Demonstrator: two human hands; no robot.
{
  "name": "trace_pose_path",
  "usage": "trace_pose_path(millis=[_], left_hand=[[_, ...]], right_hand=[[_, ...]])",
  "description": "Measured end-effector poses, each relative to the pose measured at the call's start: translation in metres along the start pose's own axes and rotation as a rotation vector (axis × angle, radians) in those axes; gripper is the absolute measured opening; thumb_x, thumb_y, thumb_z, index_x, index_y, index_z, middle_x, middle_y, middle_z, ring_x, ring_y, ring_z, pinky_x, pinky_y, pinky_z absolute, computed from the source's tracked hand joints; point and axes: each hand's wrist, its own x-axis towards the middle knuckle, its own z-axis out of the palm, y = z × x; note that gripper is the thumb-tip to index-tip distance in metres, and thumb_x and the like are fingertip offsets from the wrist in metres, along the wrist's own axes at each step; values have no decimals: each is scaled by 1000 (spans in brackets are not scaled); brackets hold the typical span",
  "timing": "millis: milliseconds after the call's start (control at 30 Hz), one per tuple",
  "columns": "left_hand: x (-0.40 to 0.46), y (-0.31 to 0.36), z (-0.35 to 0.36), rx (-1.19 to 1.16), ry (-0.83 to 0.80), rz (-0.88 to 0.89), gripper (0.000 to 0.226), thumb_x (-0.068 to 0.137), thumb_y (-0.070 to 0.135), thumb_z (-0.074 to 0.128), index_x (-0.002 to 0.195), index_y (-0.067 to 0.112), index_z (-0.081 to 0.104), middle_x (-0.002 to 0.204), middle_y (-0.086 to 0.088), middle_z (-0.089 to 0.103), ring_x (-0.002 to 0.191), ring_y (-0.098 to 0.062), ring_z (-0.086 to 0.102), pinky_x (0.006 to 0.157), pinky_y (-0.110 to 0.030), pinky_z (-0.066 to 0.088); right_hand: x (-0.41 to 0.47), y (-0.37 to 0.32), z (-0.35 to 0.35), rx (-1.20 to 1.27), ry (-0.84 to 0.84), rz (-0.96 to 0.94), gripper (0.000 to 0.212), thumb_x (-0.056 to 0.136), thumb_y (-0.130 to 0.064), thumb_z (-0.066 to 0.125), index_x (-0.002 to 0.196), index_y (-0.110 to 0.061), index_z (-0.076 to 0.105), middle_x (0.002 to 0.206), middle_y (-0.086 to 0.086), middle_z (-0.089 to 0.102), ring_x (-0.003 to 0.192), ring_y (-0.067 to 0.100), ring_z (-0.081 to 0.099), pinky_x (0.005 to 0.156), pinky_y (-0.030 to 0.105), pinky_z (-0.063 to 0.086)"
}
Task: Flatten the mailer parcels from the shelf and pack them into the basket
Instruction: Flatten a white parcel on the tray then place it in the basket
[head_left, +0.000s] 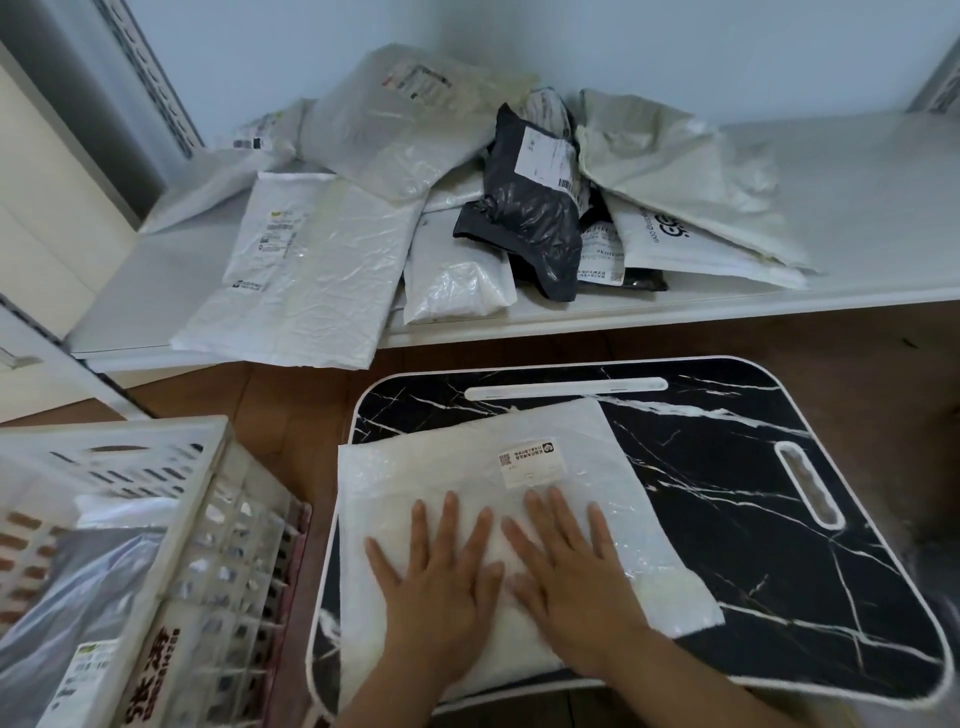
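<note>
White crinkled plastic mailer parcel (498, 525) lies lower centre on my black marble-patterned tray (753, 519), left hand (441, 587) and right hand (566, 577) splayed flat on it, gripping nothing; slatted plastic basket (171, 525) sits lower left, nearer my left hand.

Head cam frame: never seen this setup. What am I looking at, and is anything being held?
No robot here: one wide-angle camera on a person's head, looking down at their bare hands. The left hand and right hand press flat, fingers spread, on a white mailer lying on a black marble-pattern lap tray. Nothing is gripped. Behind, a white shelf carries a pile of mailers, among them a black mailer. At left stands a slotted plastic basket with a mailer already inside.
</note>
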Motion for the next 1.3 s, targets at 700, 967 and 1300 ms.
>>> trace_pose_path(millis=[700, 967, 1300], left_hand=[[-8, -28, -10, -39, -181, -22, 92, 45, 92, -23, 125, 53, -42, 134, 14, -56, 131, -15, -45, 102, -76, -7], [-26, -36, -49, -657, 101, -626, 120, 58, 48, 87, 148, 15, 16, 144, -17, 26, 129, -36, 36, 103, -45, 37], [-44, -47, -103, -1601, 27, -495, 21, 87, 3, 66, 107, 4, 60, 99, -16, 69, 85, -33, 66, 66, -41, 54]], right_hand=[[-32, 67, 2, -56, -104, 71, 80, 88, -78, 6, 152, -33, -9, 161, 14, -6, 147, 27, -7, 115, 46, 1], [-38, 43, -38, 320, -28, 573, 105, 62, -73, 68, 138, -11, 28, 129, 8, 37, 117, 21, 44, 96, 34, 44], [-49, 58, -61, 416, -21, 636, 76, 76, -67, 63, 127, -13, 46, 115, 6, 52, 109, 24, 54, 91, 37, 47]])
